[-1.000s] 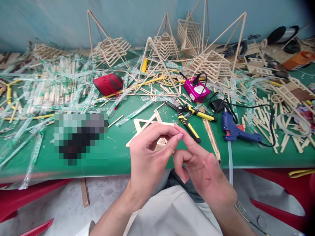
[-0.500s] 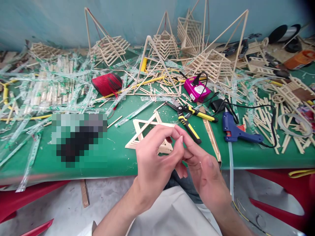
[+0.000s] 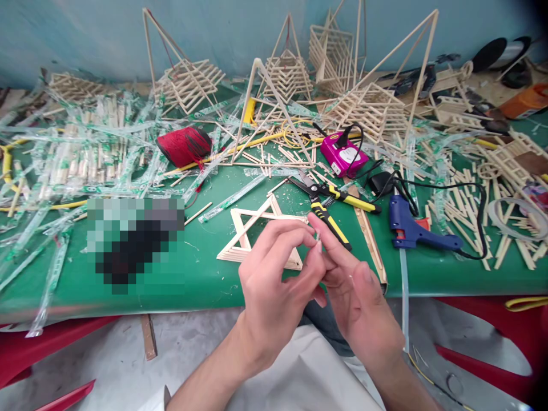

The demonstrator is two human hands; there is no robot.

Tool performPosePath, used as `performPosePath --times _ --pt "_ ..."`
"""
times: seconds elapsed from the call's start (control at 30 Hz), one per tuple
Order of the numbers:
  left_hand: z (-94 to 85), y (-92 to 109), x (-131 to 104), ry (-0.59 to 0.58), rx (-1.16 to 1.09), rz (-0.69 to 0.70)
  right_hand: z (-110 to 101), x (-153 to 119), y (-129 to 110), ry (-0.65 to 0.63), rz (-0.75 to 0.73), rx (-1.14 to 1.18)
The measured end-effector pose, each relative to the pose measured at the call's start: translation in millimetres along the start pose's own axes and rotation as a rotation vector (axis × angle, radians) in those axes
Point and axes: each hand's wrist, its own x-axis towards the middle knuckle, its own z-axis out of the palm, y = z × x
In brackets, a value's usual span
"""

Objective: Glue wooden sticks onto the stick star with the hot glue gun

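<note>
My left hand (image 3: 280,279) is closed in a pinch, thumb against forefinger. A tiny pale bit (image 3: 317,235) shows at its fingertips, too small to name. The pinch touches the forefinger of my right hand (image 3: 357,302), which is stretched out, with the thumb held apart. Nothing shows in the right hand's grasp; its other fingers are partly hidden behind the left. Just beyond both hands, a star-shaped frame of wooden sticks (image 3: 240,231) lies flat on the green table, partly covered by my left hand. Yellow-and-black pliers (image 3: 327,220) lie behind my fingertips.
To the right lies a blue glue gun (image 3: 405,225), its cord near a magenta power adapter (image 3: 342,155). A red thread spool (image 3: 184,147) sits left of centre. Stick pyramids (image 3: 188,83) stand along the wall. Loose sticks (image 3: 462,211) and plastic wrappers (image 3: 141,148) cover much of the green table (image 3: 205,285).
My left fingertips have shifted slightly and the tiny pale bit now shows between them. The right forefinger is more exposed. The view has moved a little; the table items lie as before.
</note>
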Motion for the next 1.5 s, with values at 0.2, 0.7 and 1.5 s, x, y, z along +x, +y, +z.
performPosePath --times 0.2,0.7,1.5 --pt "1.7 2.9 -0.5 -0.002 -0.094 -0.062 0.8 3.4 0.2 0.037 -0.008 0.070" --pt "-8.4 -0.8 10.7 -0.065 0.030 0.054 -8.1 4.6 -14.5 -0.204 0.085 0.283" --pt "-22.2 0.2 57.3 -0.596 0.629 0.518 -17.9 10.5 -6.5 -0.185 0.018 0.018"
